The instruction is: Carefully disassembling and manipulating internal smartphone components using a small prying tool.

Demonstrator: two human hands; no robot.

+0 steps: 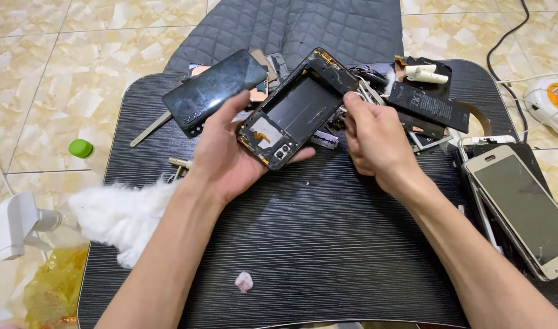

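Observation:
An opened black phone frame (300, 106), its inner parts showing, lies tilted across my left hand (227, 155), which grips it from beneath. My right hand (370, 137) touches the frame's right edge with fingertips pinched on it. A black glossy phone back panel (215, 91) leans just above my left thumb, over the dark wood-grain table (315, 244).
A pile of phone parts and a black battery (428, 106) lies behind my hands. A gold phone (522, 207) sits at the right edge. White cotton wad (123, 213) lies at left, a small pink scrap (244, 281) near the front. A spray bottle (17, 222) stands on the tiled floor.

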